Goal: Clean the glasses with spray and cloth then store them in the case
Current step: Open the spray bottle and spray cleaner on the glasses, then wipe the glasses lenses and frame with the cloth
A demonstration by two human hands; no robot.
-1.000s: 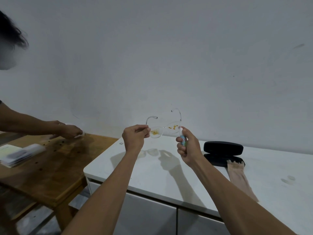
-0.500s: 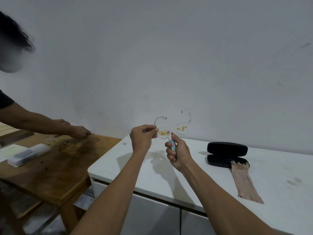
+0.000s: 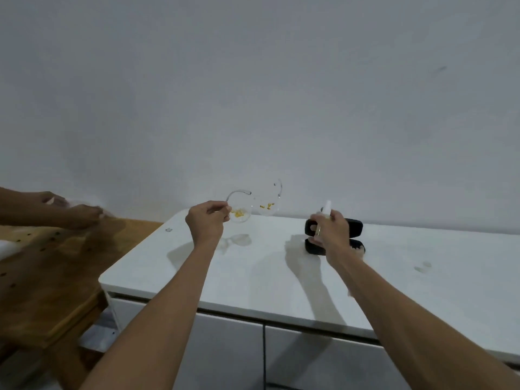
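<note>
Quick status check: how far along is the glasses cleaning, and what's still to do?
Early stage. The left hand holds the clear-framed glasses, whose lenses show yellow smears, so nothing is wiped. The right hand grips the small white spray bottle, away from the lenses. The black hard case lies open on the white counter. Wiping and storing remain.

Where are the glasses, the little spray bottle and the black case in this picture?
glasses (image 3: 242,213): head view, on the smeared lens.
spray bottle (image 3: 327,206): head view, on its white top.
black case (image 3: 355,225): head view, on the open lid.
</note>
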